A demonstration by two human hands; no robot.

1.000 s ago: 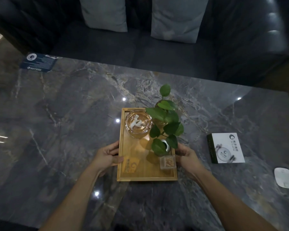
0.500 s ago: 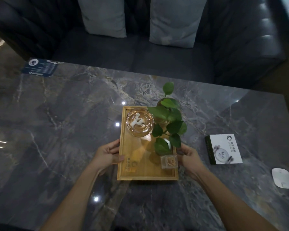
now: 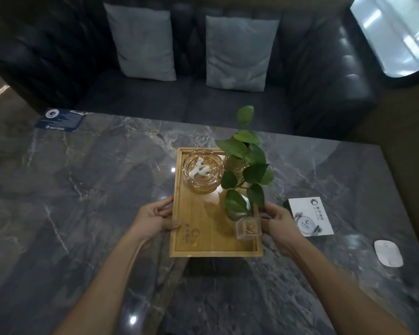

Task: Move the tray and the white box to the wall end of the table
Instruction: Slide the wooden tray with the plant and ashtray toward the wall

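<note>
Head view. We see a wooden tray point(image 3: 205, 234) near the middle of a dark marble table point(image 3: 82, 189), held at both long edges. The left hand point(image 3: 155, 218) forms a closed grip on the tray's left rim, thumb on top and fingers curled at the edge; the right hand point(image 3: 279, 222) closes in the same way on the right rim. A dark shadow lies on the table just under the tray's near edge (whether the tray is clear of the surface we cannot tell). On the tray stand a glass ashtray point(image 3: 202, 170) at the far left, a leafy green plant point(image 3: 248, 165) at the far right, and a small clear box point(image 3: 248, 228) with pale brown contents near the right hand. The white box point(image 3: 310, 216) lies flat on the table just right of the right hand, apart from the tray. Further right rests a white oval object point(image 3: 388, 252). A blue card point(image 3: 61, 119) lies at the far left corner. Beyond the table, a dark sofa point(image 3: 324, 81) carries two grey cushions point(image 3: 237, 53).
</note>
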